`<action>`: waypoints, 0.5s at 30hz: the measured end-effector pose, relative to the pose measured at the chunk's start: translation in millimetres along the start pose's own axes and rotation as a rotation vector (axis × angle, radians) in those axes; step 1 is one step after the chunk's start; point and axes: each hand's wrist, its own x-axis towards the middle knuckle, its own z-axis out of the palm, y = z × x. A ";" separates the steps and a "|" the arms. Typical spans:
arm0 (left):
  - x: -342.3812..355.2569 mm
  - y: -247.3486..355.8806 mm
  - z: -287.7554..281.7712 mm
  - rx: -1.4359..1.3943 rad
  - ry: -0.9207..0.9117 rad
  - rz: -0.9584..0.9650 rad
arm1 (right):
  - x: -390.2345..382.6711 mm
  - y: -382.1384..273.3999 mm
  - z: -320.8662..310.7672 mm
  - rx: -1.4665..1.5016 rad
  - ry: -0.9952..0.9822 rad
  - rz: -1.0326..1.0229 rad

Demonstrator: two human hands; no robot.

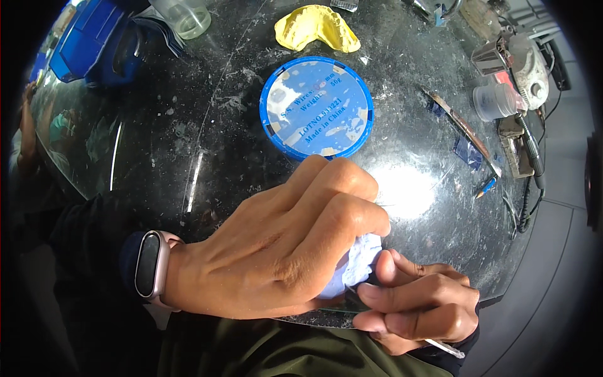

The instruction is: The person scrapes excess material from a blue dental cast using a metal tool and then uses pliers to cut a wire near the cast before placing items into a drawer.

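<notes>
My left hand (301, 242), with a watch on the wrist, curls over a pale lilac, rough-surfaced plaster piece (361, 257), gripping it near the bench's front edge. Much of the piece is hidden under those fingers. My right hand (421, 301) is closed just right of it, fingertips close to the plaster. A thin pale rod (446, 349) sticks out below the right fingers; what else they hold is hidden. A round blue lidded container (316, 107) lies beyond my left knuckles, and a yellow horseshoe-shaped plaster cast (317, 28) sits behind that.
The dark, scuffed bench (213, 113) holds blue plastic trays (78, 44) and a clear jar (185, 16) at back left. At right are a long knife-like tool (461, 129), a pencil (487, 185), a plastic cup (493, 100), a white machine (527, 72) and a corded handpiece (534, 157).
</notes>
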 end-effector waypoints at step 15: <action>-5.4 -0.2 4.5 0.278 0.050 0.013 | 4.2 -7.0 -5.7 -0.003 -0.099 0.072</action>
